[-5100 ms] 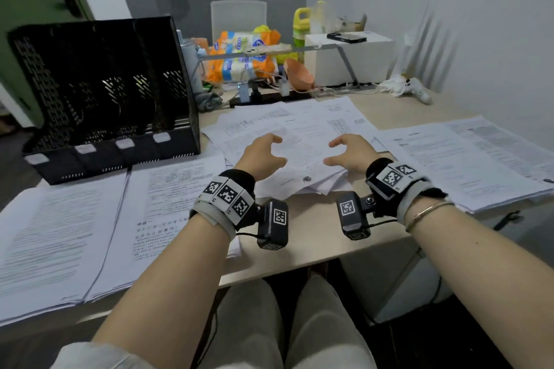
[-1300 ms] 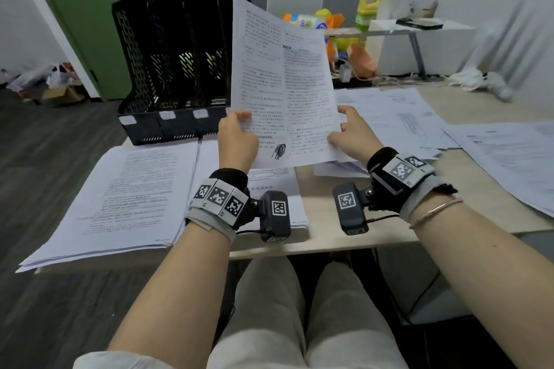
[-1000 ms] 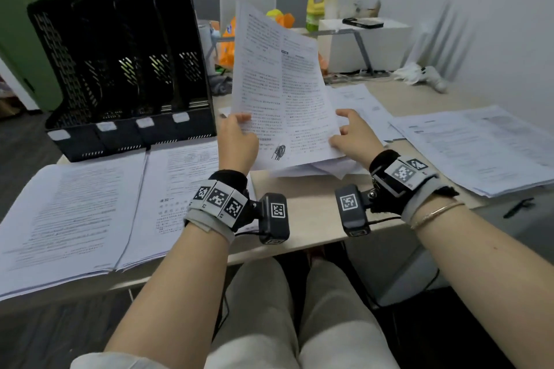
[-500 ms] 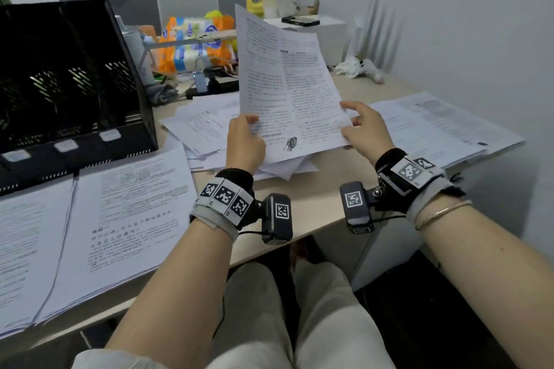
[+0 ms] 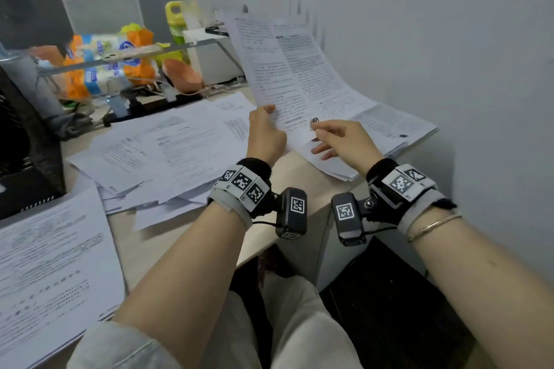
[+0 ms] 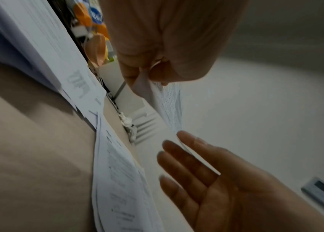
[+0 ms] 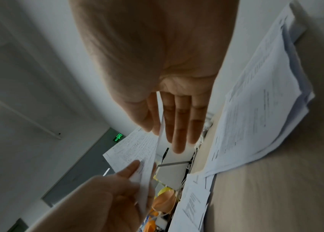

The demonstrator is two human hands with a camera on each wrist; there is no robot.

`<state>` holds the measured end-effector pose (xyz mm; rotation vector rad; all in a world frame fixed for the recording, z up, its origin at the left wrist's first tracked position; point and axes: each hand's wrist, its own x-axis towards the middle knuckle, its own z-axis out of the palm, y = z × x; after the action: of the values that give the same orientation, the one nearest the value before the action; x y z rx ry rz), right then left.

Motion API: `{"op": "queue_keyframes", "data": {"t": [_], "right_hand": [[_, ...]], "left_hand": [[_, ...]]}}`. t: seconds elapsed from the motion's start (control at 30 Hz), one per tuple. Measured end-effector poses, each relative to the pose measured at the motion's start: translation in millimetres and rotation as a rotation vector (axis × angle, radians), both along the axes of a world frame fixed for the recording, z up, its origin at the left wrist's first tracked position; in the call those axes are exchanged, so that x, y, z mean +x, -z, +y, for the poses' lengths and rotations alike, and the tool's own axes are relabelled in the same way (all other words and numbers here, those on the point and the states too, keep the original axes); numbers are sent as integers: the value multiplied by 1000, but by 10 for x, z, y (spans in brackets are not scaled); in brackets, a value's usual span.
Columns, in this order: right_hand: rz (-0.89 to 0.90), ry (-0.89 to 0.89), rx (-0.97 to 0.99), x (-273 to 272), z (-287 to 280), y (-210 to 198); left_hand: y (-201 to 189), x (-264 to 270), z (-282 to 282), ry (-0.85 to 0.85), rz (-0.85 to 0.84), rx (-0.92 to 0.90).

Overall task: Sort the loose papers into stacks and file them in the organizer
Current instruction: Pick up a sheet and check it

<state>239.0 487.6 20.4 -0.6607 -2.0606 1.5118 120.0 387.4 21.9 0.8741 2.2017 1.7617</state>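
A printed sheet (image 5: 295,75) stands raised above the tabletop (image 5: 295,172), long axis toward twelve o'clock. The left hand (image 5: 265,135) pinches its lower corner; the right hand (image 5: 344,141), fingers straight and loose, touches its bottom edge. A stack (image 5: 386,132) lies just beneath, at three o'clock.

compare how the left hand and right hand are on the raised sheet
The left hand pinches the raised sheet at its lower left edge, fingers curled; the right hand has straight fingers, seemingly only touching its bottom right. Both wear marker-tagged wrist bands.
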Motion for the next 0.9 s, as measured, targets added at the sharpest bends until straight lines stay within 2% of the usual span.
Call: {"op": "queue_keyframes", "data": {"t": [0.17,0.37,0.6,0.9], "right_hand": [[40,132,-1,103,305,118],[56,381,-25,306,696,256],[94,541,-28,560,1158,329],[16,636,-16,744,1715,393]], "left_hand": [[22,206,397,148,39,-22],[80,366,730,342,236,-232],[175,528,1048,469,157,-296],[378,417,1389,591,332,-835]]}}
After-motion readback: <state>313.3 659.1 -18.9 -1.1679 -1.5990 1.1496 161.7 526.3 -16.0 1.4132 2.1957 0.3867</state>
